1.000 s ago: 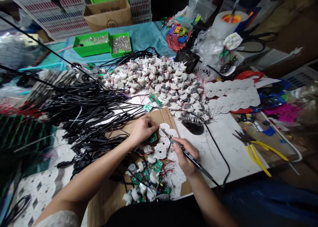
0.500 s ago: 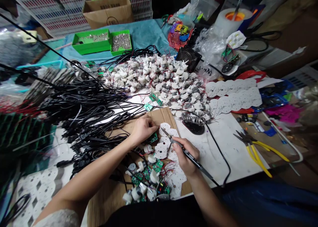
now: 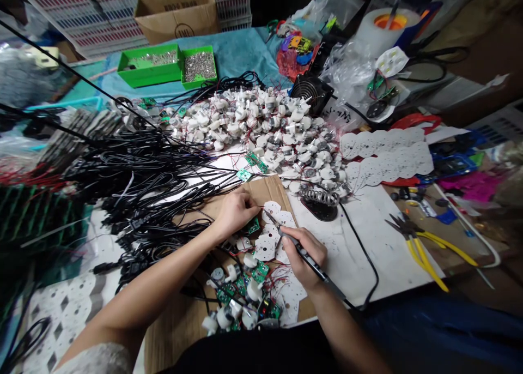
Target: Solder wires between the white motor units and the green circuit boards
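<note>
My right hand (image 3: 304, 254) is wrapped round a soldering iron (image 3: 306, 258), its tip pointing up and left over the white panel of circuit boards (image 3: 265, 247). The fingers of my left hand (image 3: 237, 210) are pinched at the panel's upper left, with a thin wire (image 3: 260, 206) at their tips close to the iron's tip. A green circuit board (image 3: 253, 225) lies partly under that hand. Just below, a cluster of green boards with white motor units (image 3: 254, 292) and red wires rests on the cardboard (image 3: 171, 325).
White motor units (image 3: 245, 118) are heaped behind the hands. Black power cords (image 3: 143, 167) fill the left side. To the right stand a coiled soldering-iron holder (image 3: 321, 202) and yellow-handled pliers (image 3: 420, 248). Green bins (image 3: 151, 77) of small metal parts sit at the back.
Both hands hold nearly the same positions; the soldering iron's tip stays by the pinched fingers. The view has shifted only slightly.
</note>
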Demonstrator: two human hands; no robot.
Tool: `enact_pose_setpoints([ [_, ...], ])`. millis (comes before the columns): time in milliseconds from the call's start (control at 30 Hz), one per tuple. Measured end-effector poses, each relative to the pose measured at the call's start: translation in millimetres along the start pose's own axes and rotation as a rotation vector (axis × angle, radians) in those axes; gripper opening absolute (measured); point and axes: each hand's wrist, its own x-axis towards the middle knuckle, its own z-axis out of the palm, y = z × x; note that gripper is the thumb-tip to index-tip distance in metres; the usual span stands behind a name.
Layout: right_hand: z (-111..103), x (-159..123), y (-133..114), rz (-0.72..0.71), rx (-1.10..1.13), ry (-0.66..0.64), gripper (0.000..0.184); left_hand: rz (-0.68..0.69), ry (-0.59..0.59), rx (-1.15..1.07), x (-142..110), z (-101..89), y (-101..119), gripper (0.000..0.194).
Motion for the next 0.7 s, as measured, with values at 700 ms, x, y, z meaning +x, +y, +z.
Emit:
enact_pose_setpoints([
  [700,-4.0,2.7,-2.0,0.006,0.025,0.007,0.019,-0.024,-0.029,0.023,0.6,-2.1,3.5,0.015],
])
